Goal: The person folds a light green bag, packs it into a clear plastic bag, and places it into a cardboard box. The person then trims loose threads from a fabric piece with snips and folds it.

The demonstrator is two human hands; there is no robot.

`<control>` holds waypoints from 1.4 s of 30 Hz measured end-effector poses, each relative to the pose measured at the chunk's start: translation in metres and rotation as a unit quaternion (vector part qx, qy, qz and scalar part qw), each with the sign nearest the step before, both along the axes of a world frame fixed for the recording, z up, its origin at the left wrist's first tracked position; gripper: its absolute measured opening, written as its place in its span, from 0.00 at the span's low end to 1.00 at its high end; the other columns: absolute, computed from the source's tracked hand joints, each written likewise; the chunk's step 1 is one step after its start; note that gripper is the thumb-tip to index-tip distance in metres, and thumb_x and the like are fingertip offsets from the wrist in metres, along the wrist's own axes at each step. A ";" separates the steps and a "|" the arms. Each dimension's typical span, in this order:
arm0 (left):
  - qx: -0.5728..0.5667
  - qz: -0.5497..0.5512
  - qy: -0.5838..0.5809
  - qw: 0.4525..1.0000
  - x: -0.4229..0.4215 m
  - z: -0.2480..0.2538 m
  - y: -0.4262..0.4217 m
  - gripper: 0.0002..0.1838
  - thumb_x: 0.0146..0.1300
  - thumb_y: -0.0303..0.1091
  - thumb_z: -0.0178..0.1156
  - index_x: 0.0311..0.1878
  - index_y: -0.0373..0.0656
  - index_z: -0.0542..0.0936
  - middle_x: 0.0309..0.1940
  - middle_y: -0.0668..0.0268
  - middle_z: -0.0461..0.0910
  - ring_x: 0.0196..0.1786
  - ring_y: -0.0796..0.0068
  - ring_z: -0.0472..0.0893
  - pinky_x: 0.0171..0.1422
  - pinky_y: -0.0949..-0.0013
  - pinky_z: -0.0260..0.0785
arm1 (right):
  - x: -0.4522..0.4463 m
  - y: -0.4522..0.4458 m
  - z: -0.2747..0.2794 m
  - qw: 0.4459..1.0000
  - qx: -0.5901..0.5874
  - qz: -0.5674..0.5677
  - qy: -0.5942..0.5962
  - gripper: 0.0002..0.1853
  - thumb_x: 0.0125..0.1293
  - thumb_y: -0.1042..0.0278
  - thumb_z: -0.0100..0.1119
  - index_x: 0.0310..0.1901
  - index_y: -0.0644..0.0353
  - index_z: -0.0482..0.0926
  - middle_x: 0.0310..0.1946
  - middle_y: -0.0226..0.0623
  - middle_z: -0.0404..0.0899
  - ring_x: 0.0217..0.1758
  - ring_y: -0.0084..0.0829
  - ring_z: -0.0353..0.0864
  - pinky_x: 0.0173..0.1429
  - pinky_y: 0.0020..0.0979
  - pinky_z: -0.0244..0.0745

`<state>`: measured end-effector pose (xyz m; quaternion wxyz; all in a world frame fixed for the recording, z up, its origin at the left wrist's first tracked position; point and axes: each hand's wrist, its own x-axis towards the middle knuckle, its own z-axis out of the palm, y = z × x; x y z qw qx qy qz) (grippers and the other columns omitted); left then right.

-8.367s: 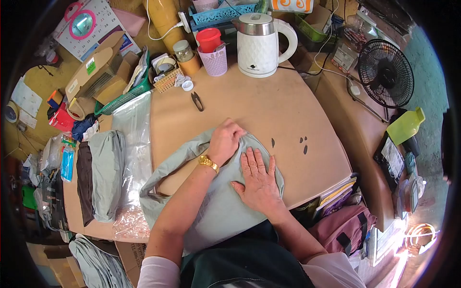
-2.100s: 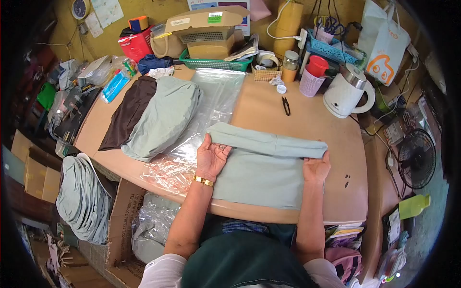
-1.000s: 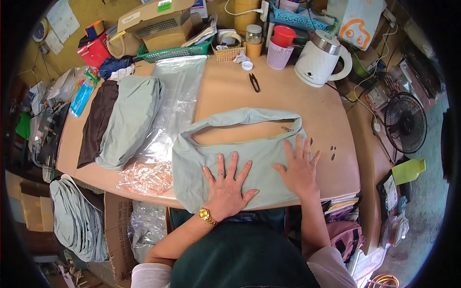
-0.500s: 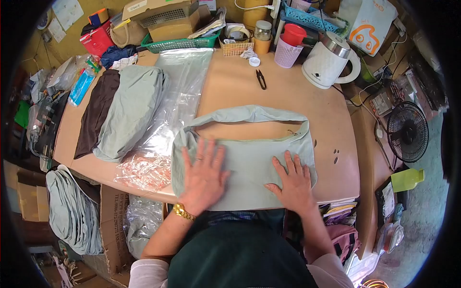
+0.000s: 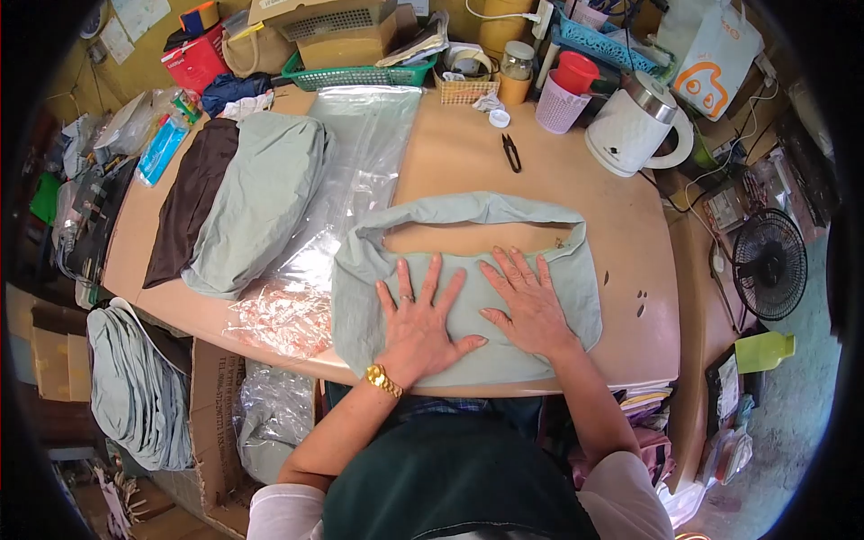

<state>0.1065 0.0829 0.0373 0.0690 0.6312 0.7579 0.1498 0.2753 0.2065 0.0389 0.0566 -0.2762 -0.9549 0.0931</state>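
A pale grey-green fabric shoulder bag (image 5: 360, 306) lies flat at the table's front edge, its wide strap looped away from me. My left hand (image 5: 421, 324), with a ring and a gold watch at the wrist, presses palm down on the bag's middle, fingers spread. Beside it my right hand (image 5: 526, 301) rests flat on the cloth, fingers stretched toward the bag's top edge. Neither hand grips anything. A small metal clasp (image 5: 560, 242) shows at the opening's right end.
Left of the bag lie clear plastic sleeves (image 5: 360, 153), a folded grey-green cloth piece (image 5: 261, 198) and a dark brown one (image 5: 191, 207). Thread snips (image 5: 511, 153) sit farther back, near a white kettle (image 5: 630, 126). More grey-green fabric (image 5: 135, 387) hangs over a carton at lower left.
My left hand has moved right, toward the middle of the bag. My right hand has shifted slightly left and away from me. The whole view has shifted a little.
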 end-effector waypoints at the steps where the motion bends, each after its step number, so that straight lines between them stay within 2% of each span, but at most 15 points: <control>1: 0.004 0.008 -0.002 1.000 -0.007 0.001 0.002 0.48 0.56 0.70 0.57 0.75 0.53 0.59 0.78 0.58 0.49 0.78 0.36 0.42 0.70 0.23 0.34 | 0.000 -0.001 -0.001 1.000 -0.001 -0.001 0.000 0.36 0.67 0.44 0.54 0.72 0.49 0.61 0.76 0.39 0.52 0.79 0.42 0.46 0.78 0.56 0.37; 8: 0.006 0.076 0.084 0.994 -0.064 0.002 -0.017 0.43 0.62 0.63 0.54 0.75 0.50 0.59 0.77 0.58 0.51 0.79 0.50 0.47 0.74 0.28 0.31 | 0.000 0.001 -0.004 1.000 0.020 -0.003 -0.005 0.36 0.67 0.42 0.52 0.73 0.50 0.60 0.76 0.39 0.51 0.79 0.44 0.46 0.78 0.57 0.37; 13: -0.024 -0.098 0.027 0.995 -0.024 0.026 -0.082 0.41 0.63 0.63 0.54 0.73 0.48 0.62 0.75 0.55 0.55 0.78 0.50 0.51 0.75 0.30 0.33 | -0.017 -0.015 0.017 0.996 -0.005 -0.031 -0.081 0.35 0.70 0.47 0.50 0.74 0.50 0.56 0.77 0.40 0.48 0.80 0.44 0.43 0.78 0.58 0.33; 16: -0.062 -0.133 0.027 0.989 -0.004 0.015 -0.083 0.42 0.61 0.64 0.55 0.74 0.50 0.61 0.74 0.54 0.57 0.77 0.49 0.52 0.75 0.30 0.34 | -0.063 -0.046 0.022 0.996 0.010 0.084 -0.027 0.33 0.72 0.48 0.48 0.74 0.52 0.57 0.77 0.40 0.48 0.80 0.45 0.44 0.77 0.60 0.35; 20: -0.073 -0.146 0.027 0.986 -0.004 0.008 -0.078 0.43 0.60 0.63 0.57 0.74 0.52 0.60 0.71 0.53 0.61 0.76 0.46 0.53 0.74 0.29 0.36 | -0.103 -0.030 -0.018 0.976 -0.092 0.198 0.029 0.31 0.69 0.51 0.53 0.70 0.57 0.63 0.74 0.41 0.56 0.78 0.45 0.50 0.76 0.60 0.40; 22: -0.012 -0.154 -0.002 0.988 -0.011 0.007 -0.076 0.43 0.56 0.58 0.63 0.72 0.50 0.63 0.72 0.54 0.60 0.76 0.48 0.55 0.75 0.31 0.38 | -0.088 -0.010 -0.011 0.970 -0.131 0.196 0.051 0.31 0.67 0.53 0.56 0.68 0.57 0.65 0.73 0.41 0.58 0.78 0.44 0.51 0.77 0.58 0.40; 24: 0.005 -0.177 -0.027 0.984 -0.025 0.013 -0.074 0.40 0.52 0.43 0.69 0.69 0.47 0.67 0.70 0.56 0.64 0.74 0.53 0.61 0.75 0.42 0.52 | -0.039 -0.003 0.039 0.932 -0.322 0.154 0.065 0.33 0.59 0.55 0.67 0.64 0.55 0.68 0.72 0.41 0.61 0.80 0.42 0.48 0.79 0.52 0.39; 27: 0.007 -0.194 -0.163 0.967 -0.060 0.026 -0.078 0.33 0.48 0.28 0.67 0.63 0.45 0.73 0.66 0.60 0.70 0.68 0.57 0.70 0.69 0.56 0.65 | 0.056 -0.019 0.083 0.968 -0.237 0.083 0.004 0.34 0.51 0.60 0.73 0.60 0.55 0.71 0.70 0.43 0.62 0.75 0.44 0.58 0.78 0.51 0.46; 29: 0.011 -0.201 -0.149 0.968 -0.072 0.034 -0.080 0.29 0.49 0.26 0.65 0.58 0.45 0.75 0.64 0.59 0.72 0.64 0.56 0.73 0.66 0.59 0.68 | 0.094 -0.041 0.078 0.968 -0.243 0.054 0.000 0.32 0.50 0.63 0.74 0.58 0.55 0.72 0.70 0.43 0.62 0.74 0.45 0.61 0.78 0.50 0.48; 31: 0.071 -0.216 -0.134 0.964 -0.083 0.033 -0.077 0.21 0.46 0.20 0.62 0.47 0.44 0.79 0.53 0.59 0.78 0.50 0.57 0.79 0.52 0.60 0.74 | 0.114 -0.056 0.057 0.995 -0.074 -0.032 0.066 0.18 0.51 0.69 0.67 0.45 0.57 0.76 0.53 0.42 0.74 0.60 0.47 0.73 0.68 0.44 0.63; 35: 0.202 -0.171 -0.121 0.957 -0.085 0.035 -0.062 0.17 0.42 0.14 0.59 0.38 0.43 0.78 0.37 0.61 0.75 0.37 0.59 0.78 0.35 0.63 0.73 | 0.132 -0.048 0.032 0.996 -0.023 -0.054 0.063 0.09 0.48 0.77 0.61 0.31 0.59 0.72 0.35 0.39 0.73 0.44 0.44 0.76 0.54 0.42 0.68; 37: 0.176 -0.182 -0.110 0.961 -0.081 0.036 -0.058 0.16 0.42 0.15 0.58 0.36 0.43 0.76 0.35 0.61 0.73 0.37 0.59 0.77 0.36 0.62 0.72 | 0.126 -0.044 0.039 0.979 0.152 -0.029 0.136 0.09 0.47 0.80 0.58 0.23 0.60 0.67 0.24 0.36 0.66 0.32 0.41 0.70 0.44 0.40 0.64; 40: 0.138 -0.208 -0.084 0.965 -0.076 0.013 -0.058 0.10 0.45 0.20 0.57 0.32 0.43 0.72 0.32 0.60 0.69 0.40 0.57 0.74 0.43 0.58 0.68 | 0.136 -0.040 0.015 0.998 0.045 -0.045 0.023 0.09 0.48 0.77 0.60 0.30 0.59 0.71 0.32 0.39 0.72 0.39 0.43 0.73 0.49 0.42 0.65; 41: 0.104 -0.198 -0.079 0.971 -0.075 0.008 -0.061 0.10 0.47 0.20 0.56 0.33 0.44 0.72 0.35 0.60 0.69 0.41 0.57 0.74 0.46 0.57 0.67 | 0.124 -0.041 0.020 0.998 0.050 -0.015 0.034 0.09 0.48 0.77 0.60 0.30 0.59 0.71 0.32 0.39 0.72 0.39 0.43 0.73 0.49 0.42 0.65; 42: 0.110 -0.172 -0.068 0.977 -0.075 0.003 -0.059 0.10 0.47 0.20 0.56 0.33 0.44 0.72 0.35 0.60 0.69 0.41 0.57 0.74 0.46 0.57 0.67 | 0.116 -0.049 0.035 0.992 0.062 -0.053 0.094 0.15 0.49 0.74 0.62 0.41 0.59 0.73 0.43 0.44 0.72 0.49 0.47 0.72 0.57 0.46 0.62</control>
